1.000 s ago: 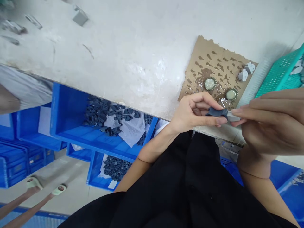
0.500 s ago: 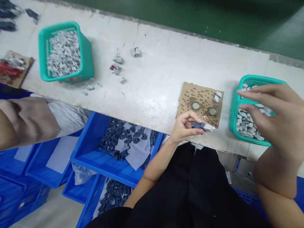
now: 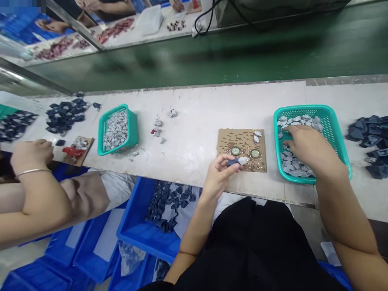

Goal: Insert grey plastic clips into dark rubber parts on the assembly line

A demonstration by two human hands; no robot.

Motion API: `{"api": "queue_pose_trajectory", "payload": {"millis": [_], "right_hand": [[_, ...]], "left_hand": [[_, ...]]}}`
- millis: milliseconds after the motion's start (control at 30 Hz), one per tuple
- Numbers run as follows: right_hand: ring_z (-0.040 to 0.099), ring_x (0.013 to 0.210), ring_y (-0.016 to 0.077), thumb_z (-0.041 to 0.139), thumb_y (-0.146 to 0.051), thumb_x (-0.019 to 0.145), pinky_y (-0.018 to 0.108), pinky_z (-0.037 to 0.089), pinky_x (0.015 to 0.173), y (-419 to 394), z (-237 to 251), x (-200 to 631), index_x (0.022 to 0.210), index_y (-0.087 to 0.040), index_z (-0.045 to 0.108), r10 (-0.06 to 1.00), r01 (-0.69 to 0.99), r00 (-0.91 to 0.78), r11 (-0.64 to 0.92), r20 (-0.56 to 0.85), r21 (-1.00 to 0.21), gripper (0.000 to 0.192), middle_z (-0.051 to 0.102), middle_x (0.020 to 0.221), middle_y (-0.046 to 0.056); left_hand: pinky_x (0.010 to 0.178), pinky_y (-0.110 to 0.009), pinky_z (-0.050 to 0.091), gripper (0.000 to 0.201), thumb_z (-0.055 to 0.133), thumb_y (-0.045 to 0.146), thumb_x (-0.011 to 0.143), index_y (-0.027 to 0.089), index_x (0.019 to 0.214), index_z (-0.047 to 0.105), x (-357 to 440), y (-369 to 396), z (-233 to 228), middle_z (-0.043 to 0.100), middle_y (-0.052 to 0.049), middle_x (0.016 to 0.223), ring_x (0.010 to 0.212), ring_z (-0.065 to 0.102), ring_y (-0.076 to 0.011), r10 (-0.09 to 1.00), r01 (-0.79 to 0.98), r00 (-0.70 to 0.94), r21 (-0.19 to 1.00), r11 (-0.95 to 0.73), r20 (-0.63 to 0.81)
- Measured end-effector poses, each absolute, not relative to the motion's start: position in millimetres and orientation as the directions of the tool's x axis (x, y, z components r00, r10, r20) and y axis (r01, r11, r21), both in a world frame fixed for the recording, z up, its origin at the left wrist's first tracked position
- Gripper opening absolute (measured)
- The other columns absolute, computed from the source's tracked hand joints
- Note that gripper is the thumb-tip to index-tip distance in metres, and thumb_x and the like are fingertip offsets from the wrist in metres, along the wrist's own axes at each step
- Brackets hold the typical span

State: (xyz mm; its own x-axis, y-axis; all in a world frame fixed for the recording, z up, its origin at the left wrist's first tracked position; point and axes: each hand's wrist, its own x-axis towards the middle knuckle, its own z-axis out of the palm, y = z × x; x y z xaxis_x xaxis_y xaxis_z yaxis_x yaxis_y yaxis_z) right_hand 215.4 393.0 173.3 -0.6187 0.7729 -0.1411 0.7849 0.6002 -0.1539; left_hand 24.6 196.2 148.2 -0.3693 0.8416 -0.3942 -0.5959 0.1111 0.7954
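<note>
My left hand pinches a small dark blue plastic part with a pale grey-white piece at its right end. It is above the front edge of a brown cardboard sheet, on which lie two round metal caps and two loose white pieces. My right hand reaches over a green basket of pale grey-white pieces. Its index finger and thumb are apart, with nothing visible between them; the other fingers are partly hidden.
A second green basket of small grey pieces stands to the left, with scraps beside it. Dark blue parts are heaped at the right. Blue crates sit below the table edge. A co-worker's arm is at the left.
My right hand has moved from in front of the right basket down over its pieces. The view has shifted, showing more of the far side. My left hand keeps its hold.
</note>
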Motion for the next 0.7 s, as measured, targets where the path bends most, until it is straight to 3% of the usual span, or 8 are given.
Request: {"api": "queue_pose_trajectory", "payload": {"millis": [133,233,400,533,700], "right_hand": [[0.069,0.108,0.0338,0.052,-0.015,0.099,0.042,0.052,0.089,394.9,172.6,212.6,0.126,-0.012,0.072,0.746,0.76,-0.649,0.632,-0.15,-0.152,0.034,0.073,0.117,0.019],[0.068,0.107,0.0323,0.049,-0.014,0.1,0.039,0.048,0.087,395.7,172.9,210.6,0.117,-0.013,0.075,0.704,0.728,-0.686,0.668,-0.186,-0.157,0.031,0.073,0.111,0.018],[0.068,0.102,0.0307,0.049,-0.008,0.097,0.037,0.043,0.08,396.3,173.7,209.7,0.1,-0.014,0.077,0.683,0.711,-0.703,0.679,-0.197,-0.184,0.029,0.072,0.099,0.015],[0.068,0.102,0.0295,0.051,-0.006,0.095,0.034,0.041,0.078,393.7,176.5,209.4,0.099,-0.015,0.076,0.679,0.707,-0.707,0.681,-0.197,-0.192,0.027,0.072,0.099,0.014],[0.068,0.103,0.0284,0.048,0.003,0.09,0.033,0.041,0.079,391.0,183.7,207.5,0.096,-0.013,0.075,0.692,0.722,-0.692,0.667,-0.207,-0.183,0.032,0.072,0.098,0.015]], "left_hand": [[0.072,-0.018,0.057,0.046,0.102,0.035,0.057,0.017,0.086,0.071,-8.1,228.3,162.0,0.076,0.0,0.078,0.075,0.072,-0.0091,0.849,-0.519,-0.363,0.84,0.159,-0.385],[0.08,-0.023,0.059,0.037,0.098,0.029,0.064,0.015,0.087,0.073,-38.5,275.1,162.5,0.076,-0.002,0.082,0.077,0.072,-0.01,0.857,-0.4,-0.4,0.903,0.154,-0.323],[0.1,-0.028,0.059,0.015,0.084,0.019,0.083,0.013,0.087,0.071,-80.9,382.4,164.0,0.076,-0.004,0.093,0.085,0.071,-0.0084,0.785,-0.039,-0.603,0.988,0.15,-0.144],[0.099,-0.033,0.057,0.024,0.088,0.023,0.08,0.013,0.095,0.073,-99.6,458.2,164.6,0.077,-0.01,0.103,0.094,0.072,-0.0153,0.745,0.135,-0.659,0.96,0.247,-0.099],[0.106,-0.034,0.048,0.027,0.088,0.016,0.078,0.013,0.1,0.072,-112.1,508.3,151.1,0.076,-0.015,0.12,0.114,0.068,-0.0226,0.649,0.305,-0.759,0.845,0.439,-0.063]]}}
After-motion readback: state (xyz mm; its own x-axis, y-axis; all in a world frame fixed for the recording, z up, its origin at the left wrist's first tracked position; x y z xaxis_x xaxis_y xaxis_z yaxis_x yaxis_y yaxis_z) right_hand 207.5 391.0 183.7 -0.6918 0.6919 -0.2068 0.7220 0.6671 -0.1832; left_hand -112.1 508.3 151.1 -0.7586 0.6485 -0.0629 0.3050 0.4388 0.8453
